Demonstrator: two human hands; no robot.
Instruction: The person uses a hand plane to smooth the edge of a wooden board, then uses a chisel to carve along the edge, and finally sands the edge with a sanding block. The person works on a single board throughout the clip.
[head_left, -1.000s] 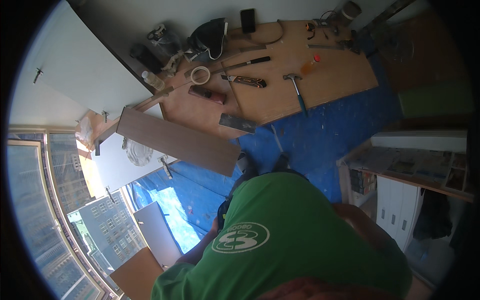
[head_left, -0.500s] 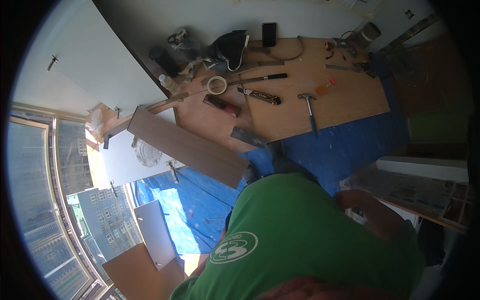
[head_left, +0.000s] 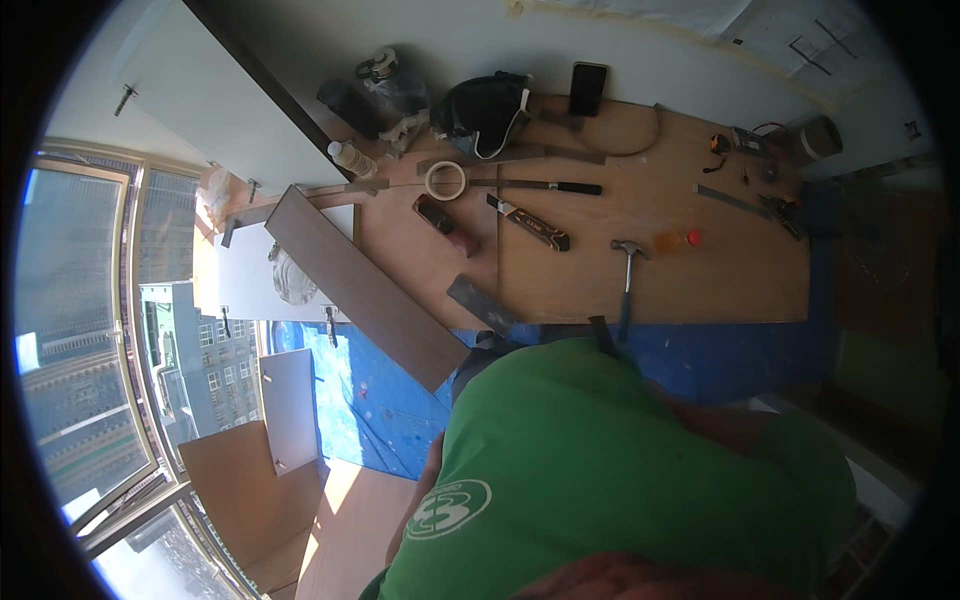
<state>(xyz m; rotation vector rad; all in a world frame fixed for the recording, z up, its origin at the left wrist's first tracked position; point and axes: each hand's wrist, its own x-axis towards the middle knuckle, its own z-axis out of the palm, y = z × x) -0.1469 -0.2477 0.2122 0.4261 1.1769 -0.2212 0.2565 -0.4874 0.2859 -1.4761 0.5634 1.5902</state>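
Note:
My left arm (head_left: 432,465) shows only as a thin strip beside the green shirt, and its hand is out of sight. On the other side, my right forearm (head_left: 725,420) lies close against my body, its fingers hidden in shadow. Ahead of me a brown board bears a claw hammer (head_left: 627,285) with a dark handle, a utility knife (head_left: 530,222), a roll of tape (head_left: 446,181) and a long-handled flat tool (head_left: 540,186). A dark red tool (head_left: 447,225) and a small grey plate (head_left: 481,304) lie nearer. Neither hand visibly touches any of these.
A long brown plank (head_left: 365,290) lies slanting at the left, partly over a white hinged panel (head_left: 240,290). Blue sheeting (head_left: 700,355) covers the floor. Bottles, a black bag (head_left: 482,112) and a phone (head_left: 588,88) stand along the wall. Windows (head_left: 75,300) line the left.
My view has swung, so the tools sit lower and farther right. My body has shifted over the board's near edge. The right hand is now harder to see.

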